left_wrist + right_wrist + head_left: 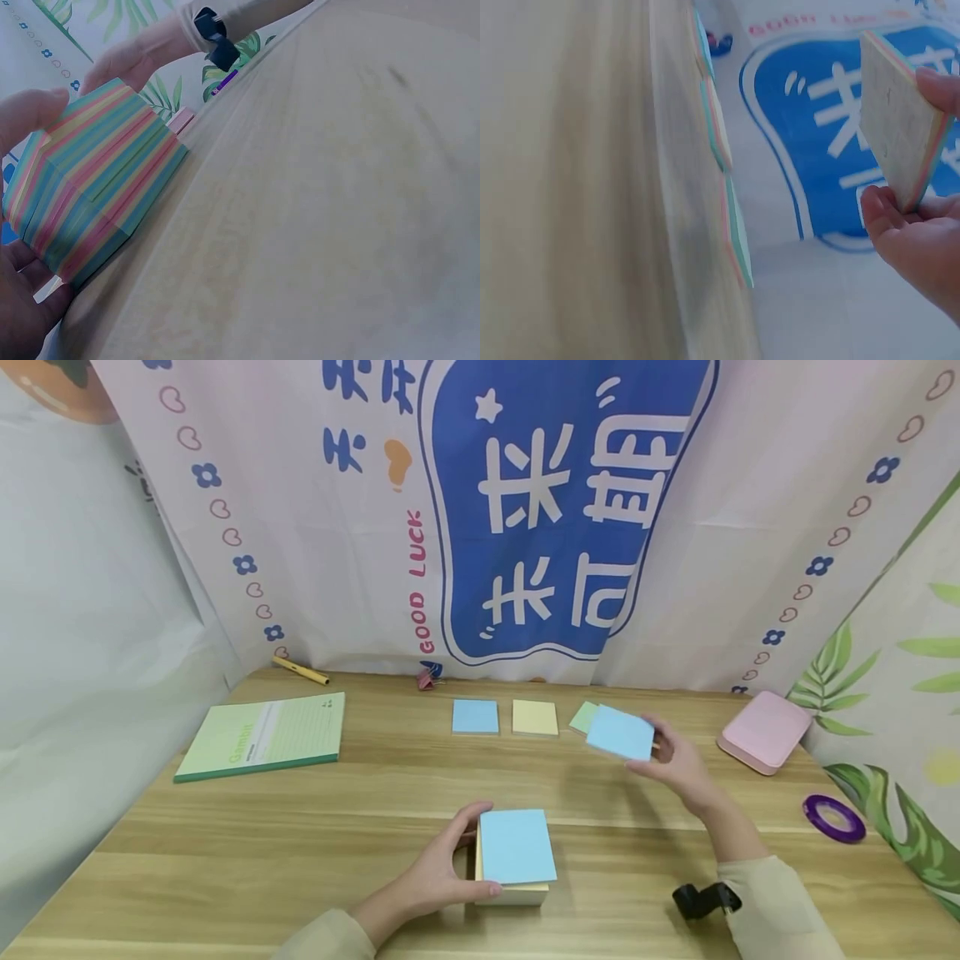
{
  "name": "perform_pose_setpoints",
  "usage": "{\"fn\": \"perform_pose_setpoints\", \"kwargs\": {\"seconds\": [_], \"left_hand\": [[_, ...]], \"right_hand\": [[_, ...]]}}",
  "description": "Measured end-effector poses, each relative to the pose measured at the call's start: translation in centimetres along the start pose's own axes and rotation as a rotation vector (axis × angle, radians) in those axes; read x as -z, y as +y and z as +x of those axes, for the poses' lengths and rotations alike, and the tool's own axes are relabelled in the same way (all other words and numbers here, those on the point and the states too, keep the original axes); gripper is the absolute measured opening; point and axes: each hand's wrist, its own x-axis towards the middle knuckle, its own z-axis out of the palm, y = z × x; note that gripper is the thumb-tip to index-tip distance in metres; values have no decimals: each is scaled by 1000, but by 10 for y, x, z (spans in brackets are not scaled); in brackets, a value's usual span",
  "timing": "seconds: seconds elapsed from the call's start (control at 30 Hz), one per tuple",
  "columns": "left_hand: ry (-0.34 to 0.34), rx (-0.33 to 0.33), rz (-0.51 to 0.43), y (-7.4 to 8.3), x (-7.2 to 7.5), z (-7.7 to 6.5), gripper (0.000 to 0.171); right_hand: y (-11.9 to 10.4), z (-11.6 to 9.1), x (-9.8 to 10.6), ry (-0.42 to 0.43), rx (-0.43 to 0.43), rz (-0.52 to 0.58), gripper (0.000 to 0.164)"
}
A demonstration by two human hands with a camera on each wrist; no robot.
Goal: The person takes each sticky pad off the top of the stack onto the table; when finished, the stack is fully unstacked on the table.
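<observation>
You're gripping note stack [516, 847] on table [315, 835] with left hand [442, 870], some fingertips hiding behind it. Right hand [678, 768] pinching blue pad [621, 732] midair, blocking part of green pad [583, 717]. Sleeves [780, 902] running out of frame. Right wrist view looking kinda blurry.

A printed white hanging [517, 547], apparently cloth, backs the wood-grain table [292, 827].

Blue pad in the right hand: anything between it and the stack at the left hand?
Nothing visible: in the head view only bare table lies between the blue pad and the stack, which the left hand grips from its left.
</observation>
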Motion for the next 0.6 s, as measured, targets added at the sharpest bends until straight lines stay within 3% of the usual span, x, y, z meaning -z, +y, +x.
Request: {"fn": "perform_pose_setpoints", "kwargs": {"seconds": [0.1,0.37,0.6], "left_hand": [[0,-10,7,-3,0,1,78],[12,-36,55,-32,-2,3,78],[5,-61,42,-35,-2,2,77]], "right_hand": [[5,12,15,60,-35,-26,72],[24,32,47,203,-167,-99,75],[56,41,60,310,-323,-197,83]]}}
